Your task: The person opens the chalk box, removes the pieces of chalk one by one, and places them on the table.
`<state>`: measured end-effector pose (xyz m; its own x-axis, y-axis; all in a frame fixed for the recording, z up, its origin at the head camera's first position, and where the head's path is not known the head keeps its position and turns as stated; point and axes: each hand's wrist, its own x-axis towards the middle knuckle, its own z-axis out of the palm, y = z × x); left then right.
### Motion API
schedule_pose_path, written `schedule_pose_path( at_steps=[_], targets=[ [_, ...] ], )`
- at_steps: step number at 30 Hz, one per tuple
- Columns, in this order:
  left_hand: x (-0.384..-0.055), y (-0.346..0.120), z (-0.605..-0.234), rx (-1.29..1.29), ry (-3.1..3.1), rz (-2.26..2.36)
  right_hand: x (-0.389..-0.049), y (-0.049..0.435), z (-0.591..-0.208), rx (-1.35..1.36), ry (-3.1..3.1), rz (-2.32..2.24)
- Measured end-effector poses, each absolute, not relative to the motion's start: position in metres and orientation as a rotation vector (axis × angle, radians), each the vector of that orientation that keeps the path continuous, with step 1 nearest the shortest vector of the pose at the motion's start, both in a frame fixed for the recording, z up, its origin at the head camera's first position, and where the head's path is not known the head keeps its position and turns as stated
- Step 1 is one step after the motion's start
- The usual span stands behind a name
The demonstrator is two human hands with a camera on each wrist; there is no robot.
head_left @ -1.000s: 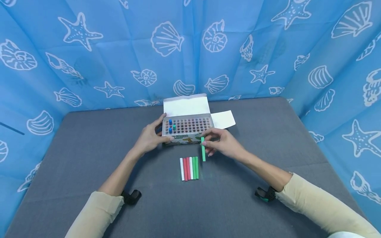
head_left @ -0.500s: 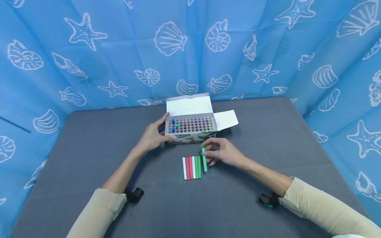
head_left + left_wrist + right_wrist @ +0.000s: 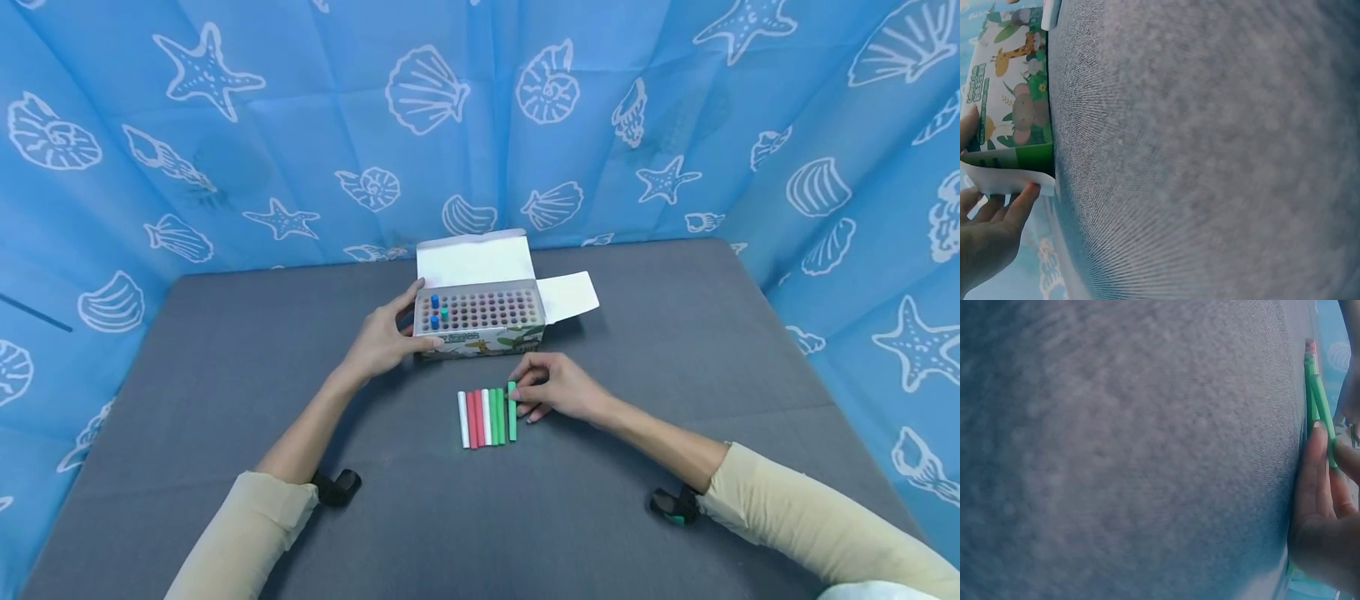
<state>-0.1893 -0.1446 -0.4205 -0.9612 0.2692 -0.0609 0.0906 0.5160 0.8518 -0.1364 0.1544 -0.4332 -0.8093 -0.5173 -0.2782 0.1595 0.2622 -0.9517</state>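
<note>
My left hand (image 3: 378, 342) grips the left end of an open cardboard chalk box (image 3: 491, 340), thumb on its front. In the left wrist view, fingertips touch a white end flap (image 3: 1010, 180). The box's holed insert bears two blue chalks (image 3: 434, 301) and one green chalk (image 3: 444, 314). In front of the box, my right hand (image 3: 558, 386) pinches a light green chalk stick (image 3: 512, 425) between thumb and fingers, just right of a row of chalk sticks. The row runs white (image 3: 463, 421), red (image 3: 476, 421), white, then green (image 3: 497, 417). In the right wrist view, the pinched chalk (image 3: 1320, 400) is tilted.
The white lid (image 3: 474, 257) stands up behind the box, and a side flap (image 3: 567, 295) sticks out to the right. Grey cloth covers the table (image 3: 450, 517). A blue shell-print curtain (image 3: 300, 150) hangs along the back and sides.
My right hand has brought the green chalk down from the box's front, nearer to me, beside the right end of the row. My left hand has stayed on the box.
</note>
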Motion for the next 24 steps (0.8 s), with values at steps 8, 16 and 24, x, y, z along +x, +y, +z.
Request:
schedule_pose_path(
  at_steps=[8, 16, 24],
  targets=[
    [-0.19, -0.1433, -0.4201, 0.29, 2.571, 1.422, -0.1388, 0.1559, -0.4368, -0.23, 2.039, -1.552],
    [-0.1904, -0.1431, -0.4194, 0.298, 2.563, 1.438, -0.1383, 0.1553, -0.4371, -0.192, 2.056, -1.541],
    [-0.1899, -0.1444, -0.4191, 0.292, 2.576, 1.404, -0.1404, 0.1554, -0.4354, -0.226, 2.094, -1.526]
  ],
)
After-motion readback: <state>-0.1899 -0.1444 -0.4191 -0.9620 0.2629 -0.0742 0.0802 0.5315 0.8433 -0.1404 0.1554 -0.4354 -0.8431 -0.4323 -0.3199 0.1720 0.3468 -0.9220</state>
